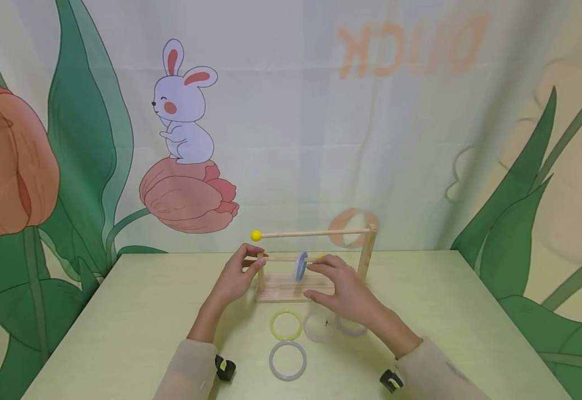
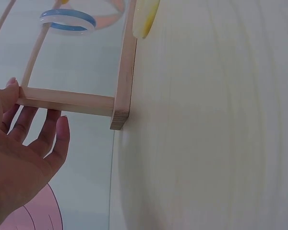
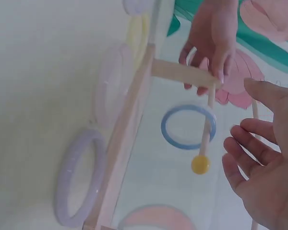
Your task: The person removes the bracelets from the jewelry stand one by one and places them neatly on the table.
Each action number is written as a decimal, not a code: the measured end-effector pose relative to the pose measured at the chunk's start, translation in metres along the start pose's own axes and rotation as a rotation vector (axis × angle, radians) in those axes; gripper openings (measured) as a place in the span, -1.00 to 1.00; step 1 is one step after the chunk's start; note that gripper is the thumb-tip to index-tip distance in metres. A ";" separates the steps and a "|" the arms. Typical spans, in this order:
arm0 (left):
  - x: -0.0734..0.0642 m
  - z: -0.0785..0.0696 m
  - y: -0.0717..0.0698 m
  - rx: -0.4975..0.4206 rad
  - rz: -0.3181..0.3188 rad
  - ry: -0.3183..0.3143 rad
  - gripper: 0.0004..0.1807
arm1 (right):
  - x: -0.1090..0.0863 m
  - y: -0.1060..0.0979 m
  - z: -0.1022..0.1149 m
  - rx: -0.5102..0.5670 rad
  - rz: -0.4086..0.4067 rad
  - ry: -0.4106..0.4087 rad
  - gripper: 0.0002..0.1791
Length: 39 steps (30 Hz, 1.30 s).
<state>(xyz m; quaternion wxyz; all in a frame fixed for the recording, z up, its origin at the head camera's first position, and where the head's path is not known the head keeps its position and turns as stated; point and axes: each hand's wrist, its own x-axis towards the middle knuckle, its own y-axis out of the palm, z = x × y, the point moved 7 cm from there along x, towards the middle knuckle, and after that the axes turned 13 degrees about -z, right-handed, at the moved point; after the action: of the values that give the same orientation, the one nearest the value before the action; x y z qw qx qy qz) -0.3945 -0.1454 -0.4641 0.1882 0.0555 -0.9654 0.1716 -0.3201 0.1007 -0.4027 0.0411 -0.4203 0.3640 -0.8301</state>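
Observation:
A wooden rack (image 1: 280,293) stands on the table with two level rods. My left hand (image 1: 230,279) grips the top of its short post (image 2: 69,99), thumb on one side and fingers on the other. From that post runs the lower rod (image 3: 211,98), tipped with a yellow ball (image 3: 200,164). A blue ring (image 3: 188,145) and a whitish ring (image 2: 62,30) hang side by side on this rod. My right hand (image 1: 348,291) is beside the ball end, fingers loosely bent and spread, holding nothing; a gap shows between it and the rings in the right wrist view.
The upper rod (image 1: 316,233) reaches left from a tall post (image 1: 367,253) and ends in another yellow ball (image 1: 255,235). In front of the rack lie a yellow ring (image 1: 272,326), a grey ring (image 1: 272,361), a clear ring (image 1: 307,332) and a purple ring (image 3: 63,191). A printed curtain (image 1: 291,139) hangs behind.

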 end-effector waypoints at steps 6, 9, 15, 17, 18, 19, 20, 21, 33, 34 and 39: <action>0.000 0.000 0.000 0.014 0.007 -0.005 -0.71 | 0.016 0.002 -0.014 -0.001 -0.043 0.046 -0.39; 0.000 -0.001 -0.001 0.013 0.005 -0.006 -0.71 | 0.021 0.007 -0.022 -0.033 -0.049 0.068 -0.34; 0.000 -0.001 -0.001 -0.004 0.005 -0.005 -0.71 | 0.031 0.016 -0.034 -0.105 -0.010 0.103 -0.23; 0.000 -0.001 -0.001 -0.005 0.006 -0.007 -0.71 | 0.033 0.020 -0.038 -0.128 0.019 0.115 -0.19; -0.001 -0.001 -0.001 -0.005 0.006 -0.007 -0.71 | 0.034 0.022 -0.039 -0.140 0.037 0.121 -0.17; -0.001 -0.001 -0.001 -0.002 0.006 -0.009 -0.71 | 0.034 0.024 -0.041 -0.151 0.053 0.127 -0.16; -0.001 -0.001 -0.002 -0.001 0.006 -0.010 -0.71 | 0.035 0.027 -0.043 -0.158 0.071 0.136 -0.14; -0.001 -0.002 -0.002 -0.001 0.006 -0.008 -0.71 | 0.035 0.030 -0.045 -0.167 0.089 0.145 -0.13; -0.001 -0.006 -0.003 0.003 0.009 0.011 -0.71 | 0.032 0.055 -0.058 -0.181 0.159 0.195 -0.10; -0.001 -0.006 -0.003 0.005 0.009 0.011 -0.71 | 0.032 0.055 -0.059 -0.172 0.159 0.201 -0.10; -0.001 -0.005 -0.003 0.011 0.005 0.014 -0.71 | 0.030 0.056 -0.059 -0.145 0.152 0.222 -0.12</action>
<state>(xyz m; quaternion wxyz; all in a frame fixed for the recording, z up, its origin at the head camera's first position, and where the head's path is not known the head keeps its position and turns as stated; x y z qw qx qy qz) -0.3911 -0.1460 -0.4591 0.1941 0.0528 -0.9633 0.1776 -0.3952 0.0823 -0.4406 0.0329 -0.2989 0.4560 -0.8376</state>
